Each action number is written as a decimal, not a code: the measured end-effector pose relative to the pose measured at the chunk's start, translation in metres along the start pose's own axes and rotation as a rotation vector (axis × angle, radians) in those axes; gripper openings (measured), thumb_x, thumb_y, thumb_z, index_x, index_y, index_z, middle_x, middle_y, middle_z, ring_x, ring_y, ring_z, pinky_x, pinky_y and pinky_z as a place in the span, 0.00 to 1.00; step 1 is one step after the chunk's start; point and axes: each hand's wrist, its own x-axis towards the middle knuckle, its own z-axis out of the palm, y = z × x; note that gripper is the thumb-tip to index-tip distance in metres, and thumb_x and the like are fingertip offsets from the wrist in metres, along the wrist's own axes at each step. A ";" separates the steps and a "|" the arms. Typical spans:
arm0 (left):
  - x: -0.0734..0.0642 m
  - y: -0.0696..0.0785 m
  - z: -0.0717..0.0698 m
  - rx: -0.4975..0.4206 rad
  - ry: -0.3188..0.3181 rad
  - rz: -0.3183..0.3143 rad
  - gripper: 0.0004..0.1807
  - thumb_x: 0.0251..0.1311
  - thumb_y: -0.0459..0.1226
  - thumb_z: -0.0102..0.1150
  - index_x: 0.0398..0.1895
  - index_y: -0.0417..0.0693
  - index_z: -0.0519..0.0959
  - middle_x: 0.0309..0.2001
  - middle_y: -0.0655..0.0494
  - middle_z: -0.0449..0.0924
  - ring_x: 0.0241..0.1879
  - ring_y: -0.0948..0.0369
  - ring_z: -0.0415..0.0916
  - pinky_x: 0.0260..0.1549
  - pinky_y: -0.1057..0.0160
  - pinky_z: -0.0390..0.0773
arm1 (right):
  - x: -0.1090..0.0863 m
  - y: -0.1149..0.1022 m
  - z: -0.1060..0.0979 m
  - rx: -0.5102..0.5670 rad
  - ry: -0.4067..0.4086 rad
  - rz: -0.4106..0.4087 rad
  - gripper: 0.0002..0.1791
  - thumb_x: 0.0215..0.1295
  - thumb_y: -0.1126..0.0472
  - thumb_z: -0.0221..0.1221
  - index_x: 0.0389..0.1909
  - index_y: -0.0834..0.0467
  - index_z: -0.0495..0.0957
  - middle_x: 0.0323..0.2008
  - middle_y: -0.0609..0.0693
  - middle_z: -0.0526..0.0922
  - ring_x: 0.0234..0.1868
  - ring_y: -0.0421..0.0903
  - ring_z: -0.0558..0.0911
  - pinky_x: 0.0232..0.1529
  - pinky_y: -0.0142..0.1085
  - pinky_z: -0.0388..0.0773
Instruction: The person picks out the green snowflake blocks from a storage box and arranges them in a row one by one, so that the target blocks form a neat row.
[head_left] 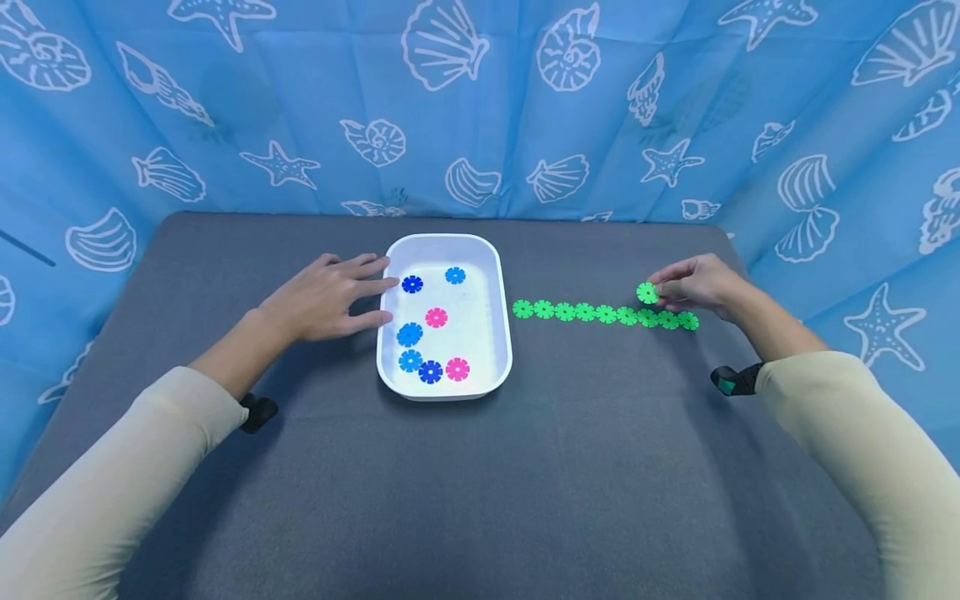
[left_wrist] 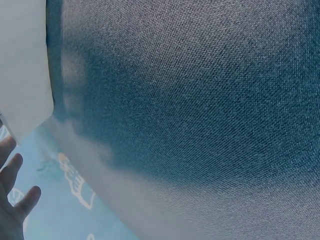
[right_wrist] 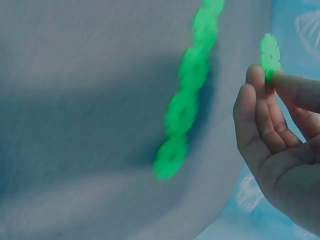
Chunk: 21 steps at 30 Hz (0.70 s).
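My right hand (head_left: 697,282) pinches a green notched disc (head_left: 647,292) between thumb and fingertips, just above a row of green discs (head_left: 585,312). In the right wrist view that pinched disc (right_wrist: 270,54) stands upright, seen nearly edge-on, apart from the row. The discs of the row lie on the table in one line, edges touching or overlapping; I cannot tell whether they interlock. My left hand (head_left: 333,296) has its fingers spread, with fingertips at the left rim of a white tray (head_left: 506,333). Nothing is in that hand.
Inside the tray lie loose discs: pink ones (head_left: 457,369), light blue ones (head_left: 409,335) and dark blue ones (head_left: 412,284). A grey cloth (head_left: 480,500) covers the table. Behind the table's back edge hangs a blue curtain (head_left: 315,100) printed with shells and starfish.
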 end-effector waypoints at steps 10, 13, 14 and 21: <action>0.001 0.001 0.000 -0.006 -0.005 -0.005 0.36 0.66 0.62 0.52 0.71 0.55 0.71 0.75 0.48 0.59 0.73 0.44 0.57 0.61 0.34 0.63 | -0.007 0.055 -0.034 0.099 0.109 0.110 0.13 0.75 0.65 0.51 0.51 0.61 0.82 0.28 0.43 0.84 0.31 0.38 0.83 0.38 0.36 0.83; 0.001 0.001 0.000 -0.004 -0.001 0.000 0.36 0.66 0.62 0.52 0.71 0.55 0.71 0.75 0.47 0.60 0.73 0.44 0.57 0.61 0.34 0.64 | -0.011 0.067 -0.039 0.151 0.117 0.132 0.12 0.76 0.66 0.50 0.43 0.55 0.84 0.27 0.43 0.85 0.31 0.37 0.84 0.38 0.36 0.84; 0.001 0.001 0.000 -0.003 0.000 0.002 0.36 0.66 0.62 0.52 0.71 0.55 0.71 0.75 0.47 0.60 0.73 0.44 0.57 0.61 0.34 0.64 | -0.012 0.071 -0.040 0.164 0.121 0.138 0.13 0.76 0.66 0.50 0.41 0.55 0.84 0.27 0.44 0.85 0.30 0.37 0.84 0.38 0.36 0.84; 0.001 0.001 0.000 0.001 -0.001 -0.004 0.36 0.66 0.62 0.52 0.71 0.55 0.71 0.75 0.48 0.60 0.73 0.45 0.57 0.61 0.34 0.64 | -0.014 0.087 -0.041 0.145 0.150 0.139 0.17 0.76 0.66 0.50 0.59 0.71 0.73 0.27 0.44 0.85 0.31 0.37 0.85 0.39 0.36 0.84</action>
